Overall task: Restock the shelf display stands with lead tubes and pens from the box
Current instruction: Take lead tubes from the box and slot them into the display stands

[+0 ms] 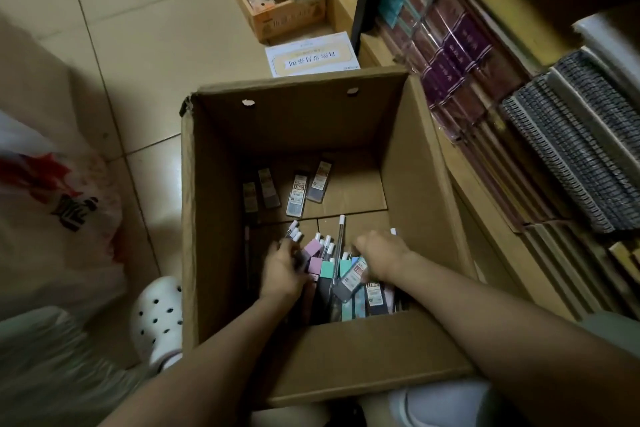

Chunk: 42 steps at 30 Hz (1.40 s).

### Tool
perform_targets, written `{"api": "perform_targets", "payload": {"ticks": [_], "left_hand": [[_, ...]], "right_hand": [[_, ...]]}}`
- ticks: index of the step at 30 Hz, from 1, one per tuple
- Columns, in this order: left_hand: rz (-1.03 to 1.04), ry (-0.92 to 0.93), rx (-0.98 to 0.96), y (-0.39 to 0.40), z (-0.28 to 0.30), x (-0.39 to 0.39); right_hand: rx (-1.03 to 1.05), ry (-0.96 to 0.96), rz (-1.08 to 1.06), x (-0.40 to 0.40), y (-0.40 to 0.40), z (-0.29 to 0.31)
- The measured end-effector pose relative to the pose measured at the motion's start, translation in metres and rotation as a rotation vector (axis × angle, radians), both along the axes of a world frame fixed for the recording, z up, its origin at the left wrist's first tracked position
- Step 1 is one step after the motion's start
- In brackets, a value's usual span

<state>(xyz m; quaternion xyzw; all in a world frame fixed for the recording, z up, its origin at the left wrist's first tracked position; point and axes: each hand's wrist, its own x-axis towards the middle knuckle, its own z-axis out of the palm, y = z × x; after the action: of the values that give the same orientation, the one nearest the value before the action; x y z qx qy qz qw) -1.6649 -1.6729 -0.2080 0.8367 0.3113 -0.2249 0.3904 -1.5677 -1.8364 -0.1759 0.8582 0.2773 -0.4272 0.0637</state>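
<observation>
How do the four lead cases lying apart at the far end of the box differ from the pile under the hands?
The four far cases lie flat, spaced out and untouched; the near pile is heaped, overlapping, with both hands in it. The pile includes white-capped tubes; the far cases show none. Both sit on the box floor.

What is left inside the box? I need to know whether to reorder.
In the box, four lead tubes lie apart at the far end. A pile of tubes and pens sits near both hands. What lies under the hands and the pile is hidden.

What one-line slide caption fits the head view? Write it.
Both hands, left hand and right hand, gather lead tubes inside a cardboard box beside stocked shelves.
</observation>
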Motion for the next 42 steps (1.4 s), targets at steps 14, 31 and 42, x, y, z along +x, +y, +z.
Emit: {"api": "perform_targets", "payload": {"ticks": [14, 31, 42], "left_hand": [[0.193, -0.127, -0.115, -0.009, -0.008, 0.005], [0.448, -0.225, -0.570, 0.000, 0.026, 0.032], [0.696, -0.274, -0.637, 0.012, 0.023, 0.046]], "right_hand": [[0.251, 0.097, -0.730, 0.009, 0.005, -0.014], [0.787, 0.228, -1.073, 0.021, 0.052, 0.007], [0.287, -0.388, -0.476, 0.074, 0.078, -0.037]]}}
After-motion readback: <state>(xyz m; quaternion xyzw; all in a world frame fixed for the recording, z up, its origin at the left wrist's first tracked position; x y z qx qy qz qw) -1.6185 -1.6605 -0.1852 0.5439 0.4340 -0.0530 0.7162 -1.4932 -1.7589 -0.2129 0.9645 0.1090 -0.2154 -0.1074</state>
